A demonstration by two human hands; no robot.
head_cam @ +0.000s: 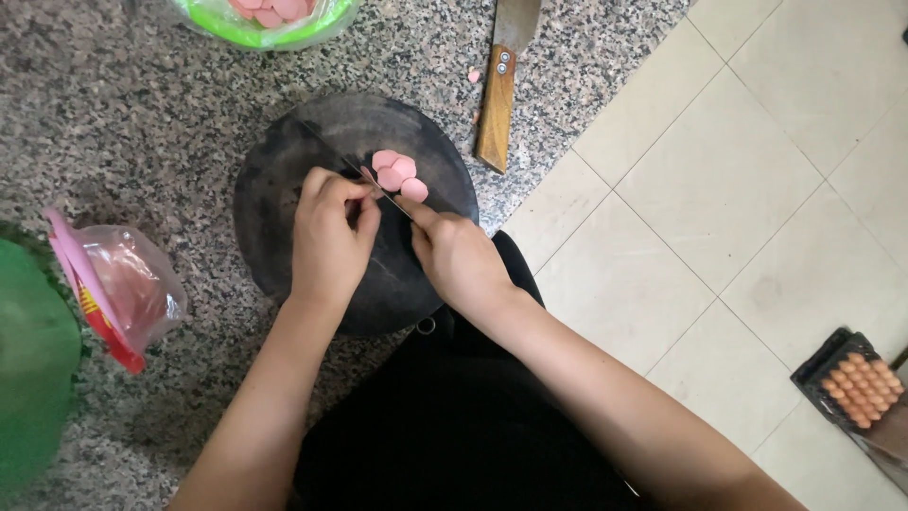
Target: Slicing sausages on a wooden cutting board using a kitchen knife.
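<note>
A round dark cutting board lies on the speckled granite counter. My left hand pinches a short pink sausage end down on the board. My right hand grips the handle of a thin dark knife, whose blade runs up-left across the board and rests against the sausage. Three round pink slices lie overlapping just right of the blade.
A cleaver with a wooden handle lies on the counter right of the board. A green bowl with pink slices sits at the top edge. A clear plastic bag and a green object are at left. An egg tray rests on the tiled floor.
</note>
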